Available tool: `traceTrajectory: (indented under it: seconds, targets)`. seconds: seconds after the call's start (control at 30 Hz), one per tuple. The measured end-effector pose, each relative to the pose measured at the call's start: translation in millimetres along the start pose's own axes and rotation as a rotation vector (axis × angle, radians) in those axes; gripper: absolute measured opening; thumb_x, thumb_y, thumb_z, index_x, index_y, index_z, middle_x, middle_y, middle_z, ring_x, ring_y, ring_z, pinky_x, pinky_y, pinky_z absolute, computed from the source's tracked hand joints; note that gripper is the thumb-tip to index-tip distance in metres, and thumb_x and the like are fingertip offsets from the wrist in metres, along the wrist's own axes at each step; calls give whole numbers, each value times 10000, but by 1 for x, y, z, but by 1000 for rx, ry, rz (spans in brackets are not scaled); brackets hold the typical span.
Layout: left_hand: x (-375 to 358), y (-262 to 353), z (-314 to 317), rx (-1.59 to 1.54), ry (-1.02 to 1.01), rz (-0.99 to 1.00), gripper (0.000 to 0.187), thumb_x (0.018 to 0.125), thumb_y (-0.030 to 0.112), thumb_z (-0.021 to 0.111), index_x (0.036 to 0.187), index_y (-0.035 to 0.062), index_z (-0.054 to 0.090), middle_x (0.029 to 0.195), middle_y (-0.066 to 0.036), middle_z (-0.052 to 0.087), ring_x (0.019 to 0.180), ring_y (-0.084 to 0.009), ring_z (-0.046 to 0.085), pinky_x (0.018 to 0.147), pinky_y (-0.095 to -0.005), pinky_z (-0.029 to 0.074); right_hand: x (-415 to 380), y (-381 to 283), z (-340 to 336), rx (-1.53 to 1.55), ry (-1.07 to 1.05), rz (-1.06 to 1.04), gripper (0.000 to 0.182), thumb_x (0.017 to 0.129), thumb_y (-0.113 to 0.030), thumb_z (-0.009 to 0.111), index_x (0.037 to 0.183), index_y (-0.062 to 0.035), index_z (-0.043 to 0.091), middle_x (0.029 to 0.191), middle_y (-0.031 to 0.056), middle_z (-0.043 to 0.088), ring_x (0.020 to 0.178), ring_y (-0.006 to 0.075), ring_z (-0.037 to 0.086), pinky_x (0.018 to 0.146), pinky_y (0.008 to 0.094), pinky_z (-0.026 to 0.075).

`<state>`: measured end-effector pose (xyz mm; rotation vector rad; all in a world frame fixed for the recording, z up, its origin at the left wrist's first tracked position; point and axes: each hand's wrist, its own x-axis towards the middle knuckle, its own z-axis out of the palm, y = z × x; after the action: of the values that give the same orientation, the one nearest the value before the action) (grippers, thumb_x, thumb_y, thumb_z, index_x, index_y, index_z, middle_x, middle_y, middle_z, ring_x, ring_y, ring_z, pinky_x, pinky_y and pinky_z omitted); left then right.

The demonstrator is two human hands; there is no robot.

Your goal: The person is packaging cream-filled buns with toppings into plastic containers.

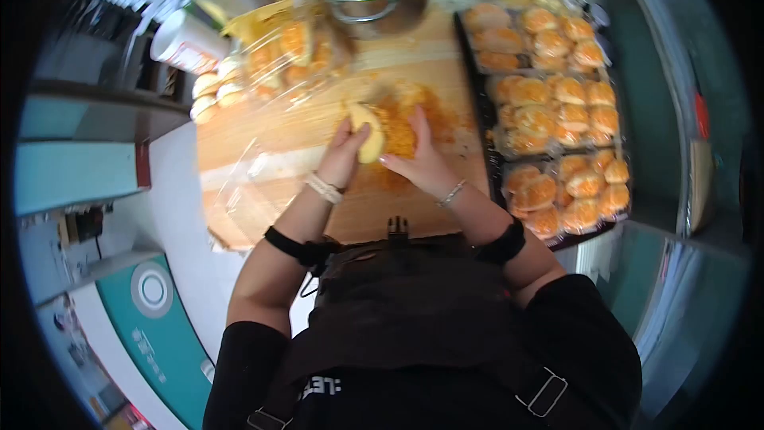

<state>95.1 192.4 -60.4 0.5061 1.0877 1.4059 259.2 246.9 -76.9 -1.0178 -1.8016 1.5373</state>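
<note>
Near the middle of the wooden board, my left hand grips a pale yellow, rounded piece of bread by its lower left side. My right hand is just right of the bread, fingers spread, with nothing in it. Orange shredded filling lies on the board between and beyond the hands, with crumbs scattered around it. The underside of the bread is hidden.
Packed buns fill a black tray along the right. A bag of filled buns, plain buns and a white cup stand at the back left. A metal pot is at the back, a clear plastic container at the left.
</note>
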Motion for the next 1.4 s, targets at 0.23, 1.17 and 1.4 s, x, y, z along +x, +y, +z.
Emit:
traceTrajectory:
  seconds: [0.23, 1.17, 1.4]
  targets:
    - [-58, 18, -17, 167, 93, 174, 650, 817, 6, 626, 1341, 68, 245, 1209, -108, 457, 1080, -186, 501, 932, -307, 426, 5, -27, 26, 413, -275, 216, 973, 678, -44, 748, 1428, -55, 127, 1166, 150, 469, 1058, 210, 510, 894, 334, 444]
    - [-188, 62, -253, 1492, 756, 317, 505, 598, 130, 776, 1049, 45, 565, 949, -112, 603, 897, -279, 565, 781, -369, 452, 45, -20, 170, -578, -684, -26, 534, 756, -120, 590, 1258, -14, 443, 905, 152, 602, 800, 274, 602, 718, 358, 478]
    - [-171, 66, -248, 1426, 742, 265, 550, 599, 131, 789, 1093, 68, 555, 1157, -146, 504, 996, -299, 524, 860, -385, 421, 53, -23, 171, -545, -616, -125, 548, 755, -62, 541, 1286, -7, 417, 940, 152, 554, 804, 260, 583, 713, 337, 471]
